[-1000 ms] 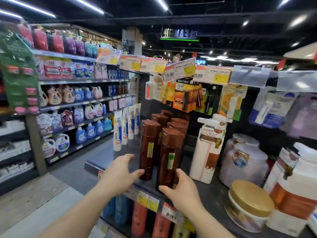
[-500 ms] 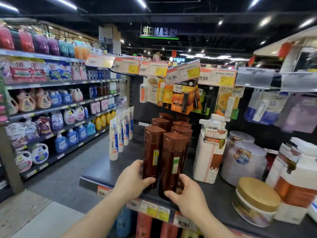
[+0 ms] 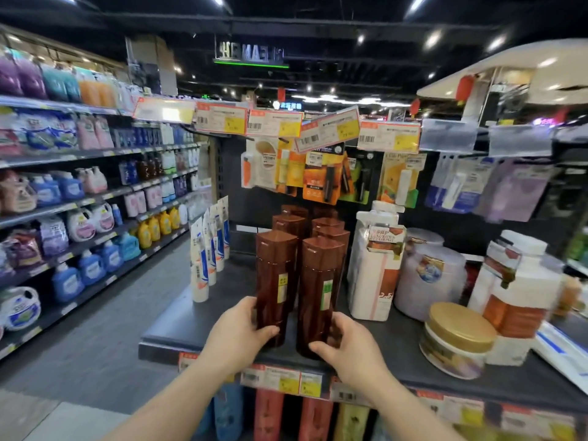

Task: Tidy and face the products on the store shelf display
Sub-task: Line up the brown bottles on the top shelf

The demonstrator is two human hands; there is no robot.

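Two front brown bottles stand upright side by side at shelf (image 3: 197, 326) front edge, long axis vertical. Left hand (image 3: 237, 332) grips left bottle (image 3: 276, 281) base; right hand (image 3: 350, 348) grips right bottle (image 3: 321, 291) base. Each bottle directly ahead of its hand.

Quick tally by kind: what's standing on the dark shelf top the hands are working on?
Brown bottles: 7 visible, in two rows; front two gripped by the left hand and right hand
White tubes: 4
White pump bottles: 2
Translucent jars: 2
Gold-lidded jar: 1
Total: 16 visible; the far right is blurred and uncounted.
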